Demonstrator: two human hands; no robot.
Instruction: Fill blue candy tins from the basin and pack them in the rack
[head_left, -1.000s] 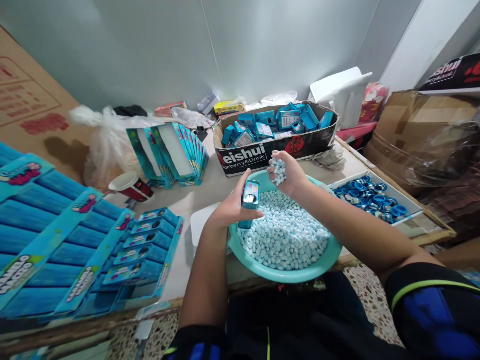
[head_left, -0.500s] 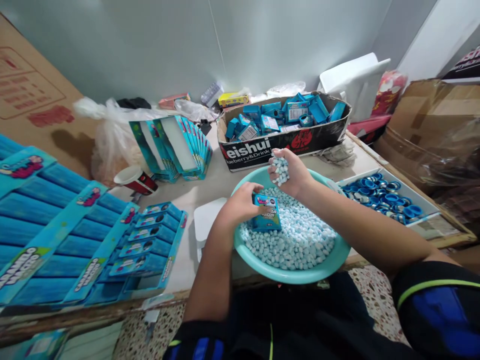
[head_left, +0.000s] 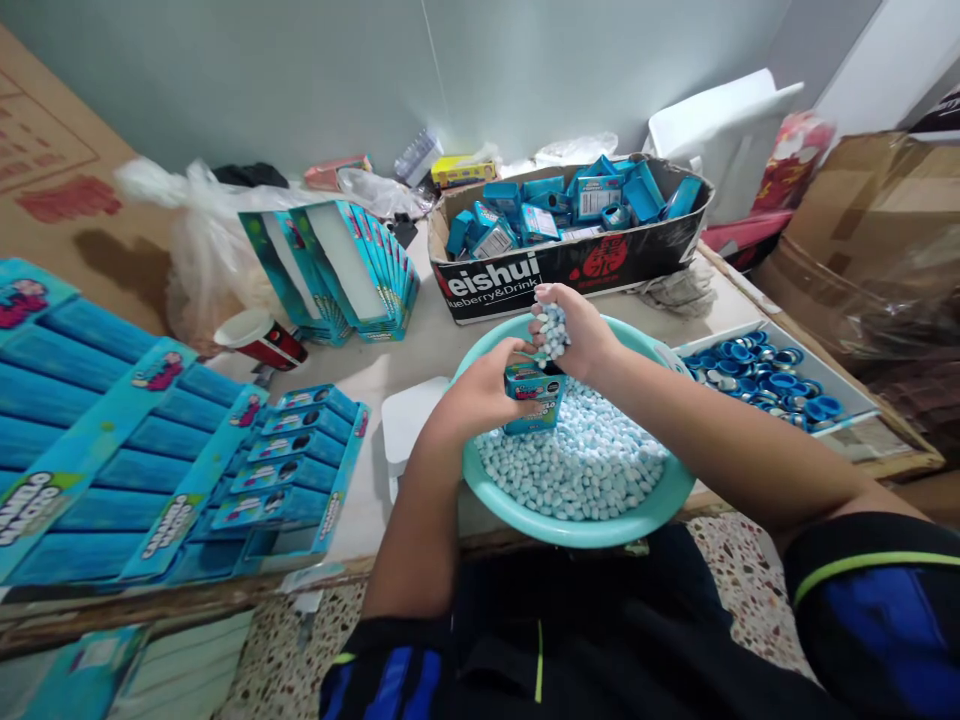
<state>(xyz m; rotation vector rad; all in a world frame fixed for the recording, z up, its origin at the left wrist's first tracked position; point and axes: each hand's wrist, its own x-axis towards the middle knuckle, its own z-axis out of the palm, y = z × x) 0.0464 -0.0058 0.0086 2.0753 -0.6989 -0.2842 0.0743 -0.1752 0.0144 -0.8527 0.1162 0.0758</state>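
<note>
My left hand (head_left: 491,388) grips a small blue box (head_left: 538,405) by its side, holding it upright over a turquoise basin (head_left: 577,532). Pale blue and white candies (head_left: 592,470) fill much of that basin. Right above the box's top, my right hand (head_left: 574,330) is cupped round a handful of candies (head_left: 553,330), some of them at the box's upper edge. The box's opening is mostly hidden by my fingers.
Behind the basin stands a black carton (head_left: 555,265) of blue boxes. A white tray (head_left: 862,415) of blue caps (head_left: 780,385) lies right. Filled display boxes (head_left: 157,460), a paper cup (head_left: 262,338) and folded display cartons (head_left: 337,270) are left.
My left hand has tilted the box more upright and raised its top. My right hand has come down to the box with its handful of candies. The view has shifted slightly.
</note>
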